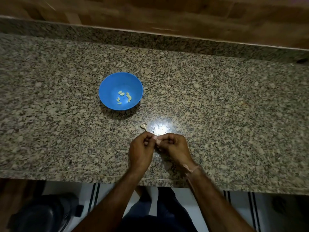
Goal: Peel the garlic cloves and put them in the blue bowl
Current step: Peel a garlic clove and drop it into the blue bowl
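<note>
Pale garlic clove [158, 141], pinched between left grip [140, 150] and right grip [173, 147] over speckled granite worktop [234, 106]; advise thumbnail peeling, clear of round blue plastic bowl [107, 84].

The bowl [107, 91] on the bench [217, 106] holds cloves [124, 97]. Before it, rightward, lies a peel scrap [143, 126]; nearer still, a clove [158, 141] between left hand [141, 151] and right hand [173, 148]

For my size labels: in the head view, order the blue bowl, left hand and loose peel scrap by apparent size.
1. blue bowl
2. left hand (nearer camera, so unsure)
3. peel scrap
</note>
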Motion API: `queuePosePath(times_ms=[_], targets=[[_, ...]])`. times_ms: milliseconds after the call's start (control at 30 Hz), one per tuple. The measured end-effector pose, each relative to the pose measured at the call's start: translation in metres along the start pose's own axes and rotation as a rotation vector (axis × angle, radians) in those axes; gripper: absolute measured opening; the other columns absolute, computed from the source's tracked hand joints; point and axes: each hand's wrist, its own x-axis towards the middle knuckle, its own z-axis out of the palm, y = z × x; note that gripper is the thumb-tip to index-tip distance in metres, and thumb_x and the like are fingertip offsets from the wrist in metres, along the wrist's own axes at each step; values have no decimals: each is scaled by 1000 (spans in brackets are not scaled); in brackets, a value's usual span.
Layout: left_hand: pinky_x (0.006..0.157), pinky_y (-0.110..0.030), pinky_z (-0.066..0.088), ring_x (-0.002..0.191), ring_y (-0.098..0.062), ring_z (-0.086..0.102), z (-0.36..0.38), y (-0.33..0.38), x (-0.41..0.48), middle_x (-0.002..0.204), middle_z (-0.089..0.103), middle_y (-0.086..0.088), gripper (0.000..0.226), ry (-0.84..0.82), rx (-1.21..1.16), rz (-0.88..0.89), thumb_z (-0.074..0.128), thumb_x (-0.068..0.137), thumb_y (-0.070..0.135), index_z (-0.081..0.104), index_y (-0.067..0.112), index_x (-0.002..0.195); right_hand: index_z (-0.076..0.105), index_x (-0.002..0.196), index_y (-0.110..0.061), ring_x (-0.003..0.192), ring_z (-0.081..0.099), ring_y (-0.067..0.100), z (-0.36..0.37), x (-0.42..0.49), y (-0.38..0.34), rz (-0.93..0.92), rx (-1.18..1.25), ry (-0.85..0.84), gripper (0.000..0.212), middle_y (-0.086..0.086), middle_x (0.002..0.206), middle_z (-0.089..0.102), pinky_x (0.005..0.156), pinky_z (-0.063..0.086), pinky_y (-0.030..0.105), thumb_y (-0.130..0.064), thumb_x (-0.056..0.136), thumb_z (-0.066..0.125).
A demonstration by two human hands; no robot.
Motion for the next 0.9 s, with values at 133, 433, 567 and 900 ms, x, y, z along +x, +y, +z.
queuePosePath(times_ms=[133, 433, 567, 900], targets=[[69, -45, 60, 71, -11, 71, -1, 2, 6, 73, 74, 8, 20, -41, -21, -78, 70, 95, 38, 75, 24, 82, 78, 93, -4, 78, 70, 29, -4, -3, 1, 43, 104, 2, 8, 21, 83, 74, 87, 60, 55, 4, 91, 75], [69, -46, 61, 70, -14, 72, 6, 9, 4, 71, 74, 7, 28, 6, -79, -153, 71, 89, 49, 77, 23, 79, 79, 86, -14, 82, 76, 20, -9, 5, -3, -112, -276, 26, 13, 3, 82, 79, 82, 64, 46, -25, 93, 80], [76, -52, 60, 74, -25, 74, 5, 8, 3, 72, 76, -2, 29, -44, -203, -242, 72, 83, 44, 78, 17, 76, 72, 80, -16, 75, 71, 22, -7, 5, 4, -147, -408, 50, 19, 2, 75, 73, 73, 60, 44, -26, 96, 74], [65, -32, 53, 66, -14, 66, -5, 20, 8, 67, 70, 4, 23, -18, -62, -81, 75, 91, 22, 69, 19, 70, 62, 74, -10, 62, 55, 23, 0, 4, -18, 36, -357, -46, 31, 9, 66, 61, 62, 45, 33, -19, 104, 63]])
